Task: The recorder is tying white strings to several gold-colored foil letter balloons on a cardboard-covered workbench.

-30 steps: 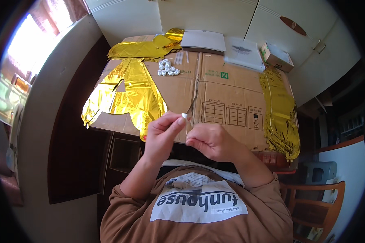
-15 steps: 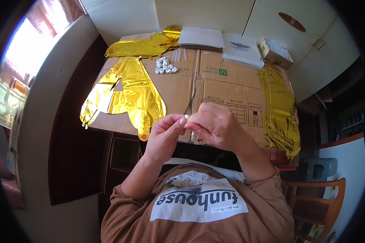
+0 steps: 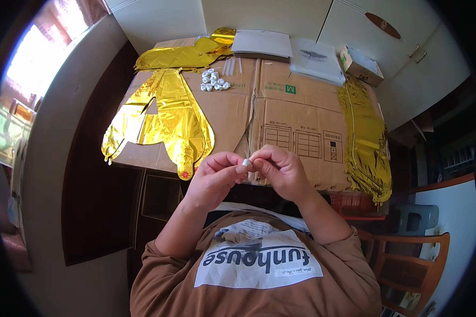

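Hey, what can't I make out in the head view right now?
In the head view:
Small white piece: partly covered by the left hand; too small to identify.
Whether the right hand grips it: too small to tell.
Red crate: largely hidden by the cardboard.
Wooden chair: cut off by the lower edge.
Window: lost in glare.

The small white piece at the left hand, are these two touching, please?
Touching. The head view shows the left hand pinching the small white piece, with no gap visible between them.
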